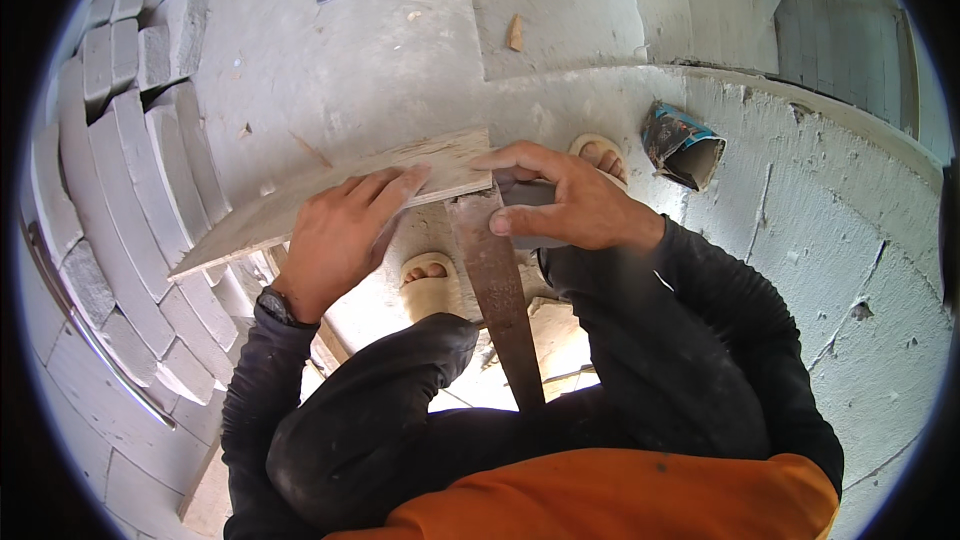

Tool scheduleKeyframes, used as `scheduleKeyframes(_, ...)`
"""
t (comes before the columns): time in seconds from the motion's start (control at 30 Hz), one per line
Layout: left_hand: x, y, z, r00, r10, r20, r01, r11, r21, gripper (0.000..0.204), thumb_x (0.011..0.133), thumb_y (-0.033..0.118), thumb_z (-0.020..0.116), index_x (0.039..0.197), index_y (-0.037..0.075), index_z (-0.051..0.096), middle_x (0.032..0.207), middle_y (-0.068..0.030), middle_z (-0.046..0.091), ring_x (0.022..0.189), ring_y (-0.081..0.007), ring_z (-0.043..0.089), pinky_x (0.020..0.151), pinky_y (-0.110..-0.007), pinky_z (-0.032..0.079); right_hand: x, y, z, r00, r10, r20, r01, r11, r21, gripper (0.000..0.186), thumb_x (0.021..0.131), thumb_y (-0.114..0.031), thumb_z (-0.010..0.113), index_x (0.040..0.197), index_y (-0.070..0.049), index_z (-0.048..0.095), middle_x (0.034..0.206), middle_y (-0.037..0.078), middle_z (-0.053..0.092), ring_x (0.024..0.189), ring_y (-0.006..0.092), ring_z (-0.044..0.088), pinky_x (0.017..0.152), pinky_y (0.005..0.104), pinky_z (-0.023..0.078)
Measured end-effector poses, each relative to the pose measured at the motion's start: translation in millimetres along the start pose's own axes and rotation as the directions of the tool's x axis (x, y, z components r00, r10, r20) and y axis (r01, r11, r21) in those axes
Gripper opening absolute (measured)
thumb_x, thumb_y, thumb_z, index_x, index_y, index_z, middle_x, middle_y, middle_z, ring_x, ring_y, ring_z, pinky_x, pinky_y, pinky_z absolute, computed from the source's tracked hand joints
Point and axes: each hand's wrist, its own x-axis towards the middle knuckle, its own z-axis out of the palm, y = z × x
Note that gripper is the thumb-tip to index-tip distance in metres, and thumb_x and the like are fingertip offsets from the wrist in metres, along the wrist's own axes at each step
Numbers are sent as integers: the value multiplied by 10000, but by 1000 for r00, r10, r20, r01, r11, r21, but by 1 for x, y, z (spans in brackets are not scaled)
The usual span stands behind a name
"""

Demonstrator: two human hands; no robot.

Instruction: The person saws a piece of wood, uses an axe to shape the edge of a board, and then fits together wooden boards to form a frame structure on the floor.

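- While pale blocks [130,200] lie at the left, the wooden board [270,215] slants near them.
- The left hand [350,225] holds its near edge, fingers on top.
- The saw [500,310] is below its right end.
- The right hand [590,202] touches this end; its grip I cannot tell.

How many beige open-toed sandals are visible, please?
2: the left beige open-toed sandal, left of the rusty, tapered metal blade; the right one, just beyond the right hand.
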Motion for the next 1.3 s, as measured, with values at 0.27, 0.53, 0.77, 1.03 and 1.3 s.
scheduleKeyframes(0.27, 6, -4, -10, 987, 65, 150, -91, 981, 172, 549, 896, 43, 688, 1436, 99, 603, 1186, -146, 754, 896, -308, 759, 740, -415, 610, -5, -5, 1, 1000, 0, 19, 0, 1000, 9, 660, 977, -495, 745, 1465, -84, 577, 1340, 214, 689, 1263, 336, 658, 1060, 431, 505)
scheduleKeyframes(0.53, 10, 5, -21, 984, 50, 170, -84, 976, 203, 553, 881, 50, 694, 1426, 115, 618, 1105, -131, 770, 799, -295, 749, 690, -410, 595, -4, -4, 2, 998, -57, 3, 57, 997, -49, 637, 1001, -503, 703, 1451, -68, 582, 1335, 220, 689, 1239, 358, 661, 1053, 440, 505)
scheduleKeyframes(0.77, 8, 7, -22, 985, 19, 172, -51, 982, 182, 560, 868, 38, 687, 1417, 121, 616, 1146, -120, 767, 819, -293, 750, 685, -411, 588, -1, -9, 7, 999, -23, -22, 22, 998, -65, 600, 1001, -482, 705, 1412, -60, 589, 1297, 218, 686, 1217, 359, 660, 1031, 434, 510)
scheduleKeyframes(1.03, 7, 6, -17, 980, 38, 193, -75, 979, 192, 593, 834, 15, 670, 1415, 117, 613, 1209, -121, 755, 864, -292, 763, 721, -399, 608, 1, -7, 11, 999, 38, -17, -38, 999, 25, 550, 1000, -331, 763, 1428, -46, 567, 1318, 136, 636, 1271, 249, 593, 1099, 396, 458)
scheduleKeyframes(1.3, 16, 8, -20, 975, 27, 219, -73, 976, 205, 579, 831, 32, 677, 1401, 115, 615, 1243, -119, 741, 889, -289, 765, 732, -390, 612, -6, -9, 8, 998, -14, -59, 15, 1000, 17, 479, 1010, -232, 758, 1401, -16, 586, 1335, 122, 628, 1296, 228, 592, 1115, 376, 451)
